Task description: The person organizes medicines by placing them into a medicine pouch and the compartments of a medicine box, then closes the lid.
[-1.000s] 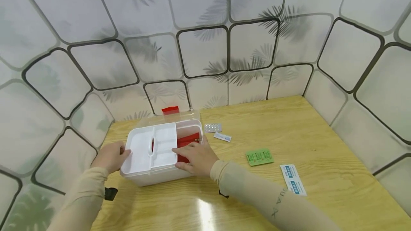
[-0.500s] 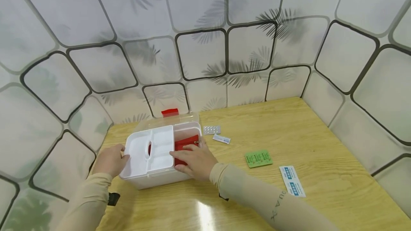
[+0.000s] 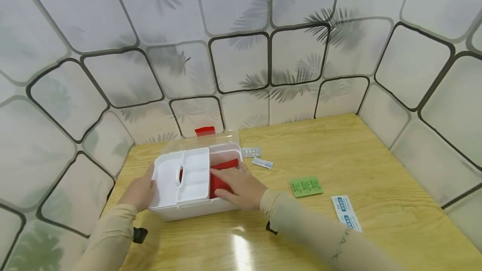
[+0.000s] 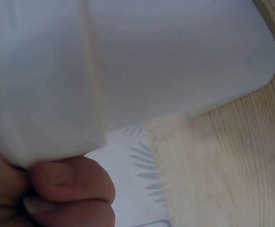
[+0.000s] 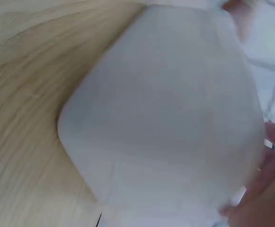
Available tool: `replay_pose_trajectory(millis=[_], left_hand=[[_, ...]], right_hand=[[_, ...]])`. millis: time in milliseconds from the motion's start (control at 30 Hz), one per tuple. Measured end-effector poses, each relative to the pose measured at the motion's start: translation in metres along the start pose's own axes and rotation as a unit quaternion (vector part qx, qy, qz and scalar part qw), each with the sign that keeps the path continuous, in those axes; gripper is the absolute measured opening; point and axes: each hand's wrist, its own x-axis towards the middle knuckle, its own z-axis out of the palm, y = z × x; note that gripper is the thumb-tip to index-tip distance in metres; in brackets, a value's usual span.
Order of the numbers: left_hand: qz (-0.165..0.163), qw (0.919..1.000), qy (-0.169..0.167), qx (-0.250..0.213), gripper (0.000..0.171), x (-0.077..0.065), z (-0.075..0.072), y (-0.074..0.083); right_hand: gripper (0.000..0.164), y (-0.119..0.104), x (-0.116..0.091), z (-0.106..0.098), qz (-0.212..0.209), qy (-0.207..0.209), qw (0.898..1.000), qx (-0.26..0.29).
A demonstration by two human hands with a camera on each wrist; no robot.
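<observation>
In the head view a white plastic box [image 3: 196, 212] stands on the table with its clear lid [image 3: 226, 137] folded back. A white handled tray [image 3: 164, 181] covers its left part. Inside the uncovered right part lies a red pouch [image 3: 216, 183], partly hidden by my right hand [image 3: 244, 187]. That hand reaches over the near right side with fairly straight fingers. At the left end my left hand [image 3: 141, 189] grips the box; in the left wrist view its curled fingers [image 4: 75, 179] sit at the rim. The right wrist view is blurred, mostly box wall.
Just right of the box lie a silver blister pack [image 3: 252, 152] and a small white packet [image 3: 262, 162]. Farther right are a green blister pack [image 3: 306, 186] and a white-and-blue strip [image 3: 345, 212]. A patterned cloth [image 3: 241, 62] surrounds the wooden table [image 3: 301, 145].
The box has shifted slightly right, closer to the silver blister pack. My right fingertips have moved from the tray's right edge to above the red pouch. My left hand stays at the left end.
</observation>
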Motion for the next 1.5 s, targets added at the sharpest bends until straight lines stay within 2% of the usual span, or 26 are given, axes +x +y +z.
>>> replay_pose_trajectory(millis=[33, 100, 167, 200, 233, 300, 400, 533, 733, 867, 967, 1200, 1367, 1500], left_hand=[[-0.001, 1.0, 0.002, -0.004, 0.059, 0.0, 0.001, 0.001], [-0.002, 0.9999, 0.007, -0.012, 0.058, 0.0, 0.002, 0.003], [-0.005, 0.9998, 0.01, -0.018, 0.058, 0.0, 0.002, 0.004], [-0.007, 0.9997, 0.011, -0.021, 0.058, 0.0, 0.002, 0.005], [-0.009, 0.9996, 0.012, -0.024, 0.057, 0.0, 0.003, 0.005], [-0.014, 0.9993, 0.013, -0.032, 0.057, 0.0, 0.004, 0.005], [-0.023, 0.9984, 0.014, -0.05, 0.056, -0.002, 0.007, 0.002], [-0.026, 0.9961, 0.019, -0.082, 0.055, -0.003, 0.011, -0.001], [-0.019, 0.9934, 0.029, -0.109, 0.054, -0.003, 0.013, -0.004], [-0.021, 0.9928, 0.029, -0.115, 0.054, -0.004, 0.012, -0.005], [-0.025, 0.9924, 0.028, -0.117, 0.054, -0.005, 0.012, -0.006], [-0.027, 0.9895, 0.024, -0.14, 0.054, -0.003, 0.016, 0.0], [-0.023, 0.9882, 0.028, -0.149, 0.054, 0.001, 0.02, 0.008], [-0.024, 0.9865, 0.035, -0.158, 0.054, 0.002, 0.022, 0.012]], right_hand=[[0.055, 0.009, -0.001, -0.007, 0.014, 0.022, 0.998, 0.056], [0.047, 0.034, -0.004, -0.022, 0.048, 0.071, 0.986, 0.143], [0.039, 0.062, -0.007, -0.037, 0.104, 0.096, 0.975, 0.168], [0.035, 0.077, -0.008, -0.041, 0.134, 0.096, 0.974, 0.156], [0.033, 0.092, -0.008, -0.044, 0.158, 0.086, 0.973, 0.141], [0.032, 0.118, -0.008, -0.046, 0.2, 0.041, 0.973, 0.103], [0.033, 0.144, -0.005, -0.039, 0.226, -0.038, 0.972, 0.058], [0.035, 0.162, 0.004, -0.025, 0.218, -0.097, 0.971, 0.021], [0.036, 0.162, 0.019, -0.011, 0.146, -0.131, 0.978, -0.073], [0.038, 0.163, 0.017, -0.01, 0.159, -0.176, 0.966, -0.1], [0.039, 0.169, 0.009, -0.014, 0.186, -0.194, 0.958, -0.097], [0.038, 0.205, -0.024, -0.034, 0.193, -0.179, 0.957, -0.126], [0.037, 0.227, -0.051, -0.052, 0.224, -0.141, 0.96, -0.094], [0.028, 0.238, -0.065, -0.059, 0.254, -0.112, 0.957, -0.078]])
